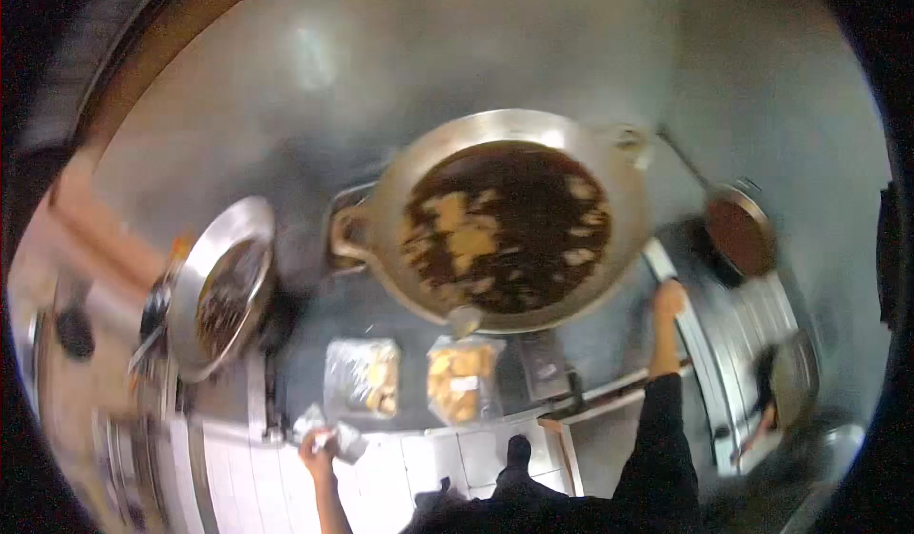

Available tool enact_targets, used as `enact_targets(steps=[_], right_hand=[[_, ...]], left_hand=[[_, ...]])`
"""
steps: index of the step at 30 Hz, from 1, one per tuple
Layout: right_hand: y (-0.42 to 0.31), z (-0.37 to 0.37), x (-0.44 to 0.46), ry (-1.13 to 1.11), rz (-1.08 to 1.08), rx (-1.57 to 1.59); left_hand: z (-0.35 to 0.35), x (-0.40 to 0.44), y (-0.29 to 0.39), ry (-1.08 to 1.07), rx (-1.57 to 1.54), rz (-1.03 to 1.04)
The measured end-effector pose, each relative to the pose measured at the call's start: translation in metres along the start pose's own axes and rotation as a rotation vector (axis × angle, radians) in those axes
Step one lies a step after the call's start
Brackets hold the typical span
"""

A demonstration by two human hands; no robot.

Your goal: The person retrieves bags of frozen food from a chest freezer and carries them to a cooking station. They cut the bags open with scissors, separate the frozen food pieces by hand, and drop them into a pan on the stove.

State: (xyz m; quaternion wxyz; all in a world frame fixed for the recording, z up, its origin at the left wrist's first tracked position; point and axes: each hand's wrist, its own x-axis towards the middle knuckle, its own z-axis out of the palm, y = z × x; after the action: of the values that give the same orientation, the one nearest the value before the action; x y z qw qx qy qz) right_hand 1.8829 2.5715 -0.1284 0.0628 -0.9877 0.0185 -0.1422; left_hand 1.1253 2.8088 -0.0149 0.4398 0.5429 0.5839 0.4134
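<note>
My left hand (322, 446), low in the view at the counter's front edge, is closed on a crumpled clear plastic bag (350, 445). Just beyond it lie a plastic bag with some yellowish pieces (345, 374) and a fuller bag of golden pieces (462, 380). A large wok (400, 291) of dark liquid dominates the middle, with pale pieces floating mostly at its left and right. My right hand (670, 298) is right of the wok, at the upper end of a light metal strip (700, 372). Its fingers are too blurred to read.
To the left stands a tilted metal pan (195, 266) with dark liquid. At the right, a smaller round pan (738, 234) has reddish-brown contents and a long handle leaning on the wall. A ribbed metal surface (747, 339) lies below it. White floor tiles (433, 463) show beneath the counter.
</note>
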Motion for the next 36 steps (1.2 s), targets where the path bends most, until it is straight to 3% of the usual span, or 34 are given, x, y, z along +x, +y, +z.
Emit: enact_targets(steps=[1,3,4,5,7,8,9,10,11,12,13,16,17,19,20,21,23,25,27,29,30,31,33,34,35,36], right_hand=[[0.014,0.025,0.01,0.147,-0.155,0.06],[0.005,-0.012,0.01,0.001,-0.123,0.03],[0.013,0.02,0.022,0.066,-0.116,0.092],[0.011,0.009,0.019,-0.017,-0.18,0.11],[0.018,0.039,0.031,0.192,-0.329,0.152],[0.011,0.056,0.032,0.45,-0.278,-0.114],[0.021,0.076,0.048,0.352,-0.356,-0.062],[0.021,0.109,0.057,0.322,-0.265,-0.15],[0.007,0.084,0.049,0.279,-0.224,-0.171],[0.006,0.07,0.042,0.342,-0.419,-0.14],[0.021,0.112,0.072,0.308,-0.522,-0.105],[0.012,0.059,0.05,-0.097,-0.559,0.406],[0.007,0.043,0.039,-0.096,-0.583,0.406],[0.0,0.028,0.033,0.157,-0.651,-0.03],[-0.004,0.031,0.039,0.168,-0.672,-0.022],[-0.003,0.029,0.041,0.132,-0.632,-0.082],[-0.007,0.024,0.038,0.094,-0.591,-0.147],[-0.009,-0.001,0.031,-0.199,-0.36,-0.423],[-0.004,-0.047,-0.007,-0.142,-0.34,-0.361],[-0.001,-0.104,-0.075,-0.04,-0.323,-0.234],[-0.003,-0.133,-0.111,-0.109,-0.294,-0.208],[-0.004,-0.155,-0.145,-0.179,-0.263,-0.181],[0.007,-0.172,-0.199,-0.362,-0.224,-0.172],[0.024,-0.163,-0.228,-0.274,-0.301,-0.114],[0.041,-0.144,-0.252,-0.243,-0.312,-0.078],[0.027,-0.163,-0.304,-0.217,-0.106,0.031]], left_hand=[[0.012,-0.013,0.029,0.045,-0.032,-0.036],[0.022,-0.021,0.054,0.075,-0.105,-0.129],[0.028,-0.024,0.067,0.075,-0.089,-0.159],[0.034,-0.028,0.079,0.07,-0.076,-0.188],[0.036,-0.031,0.08,0.063,-0.142,-0.251],[0.037,-0.033,0.079,0.08,-0.177,-0.279],[0.038,-0.033,0.078,0.094,-0.218,-0.302],[0.036,-0.034,0.078,0.074,-0.27,-0.311],[0.029,-0.032,0.074,0.067,-0.251,-0.364],[0.029,-0.033,0.079,0.072,-0.327,-0.35],[0.031,-0.035,0.083,0.073,-0.401,-0.333],[0.015,-0.032,0.061,0.105,-0.461,-0.274],[0.01,-0.031,0.054,0.092,-0.458,-0.274],[-0.002,-0.023,0.039,0.153,-0.46,-0.27],[-0.012,-0.018,0.028,0.139,-0.335,-0.239],[-0.022,-0.014,0.016,0.121,-0.203,-0.217],[-0.034,0.001,-0.012,0.184,-0.222,-0.13],[-0.05,0.022,-0.029,0.161,-0.101,-0.066],[-0.055,0.047,-0.042,0.124,-0.152,-0.067],[-0.058,0.083,-0.071,0.115,0.016,0.129],[-0.058,0.103,-0.079,0.023,0.067,0.163],[-0.055,0.118,-0.08,-0.032,0.168,0.043],[-0.039,0.16,-0.103,-0.119,0.037,0.512],[-0.036,0.18,-0.12,-0.163,0.201,0.445],[-0.034,0.178,-0.103,-0.069,0.625,0.367],[-0.035,0.181,-0.089,-0.08,0.756,0.321]])
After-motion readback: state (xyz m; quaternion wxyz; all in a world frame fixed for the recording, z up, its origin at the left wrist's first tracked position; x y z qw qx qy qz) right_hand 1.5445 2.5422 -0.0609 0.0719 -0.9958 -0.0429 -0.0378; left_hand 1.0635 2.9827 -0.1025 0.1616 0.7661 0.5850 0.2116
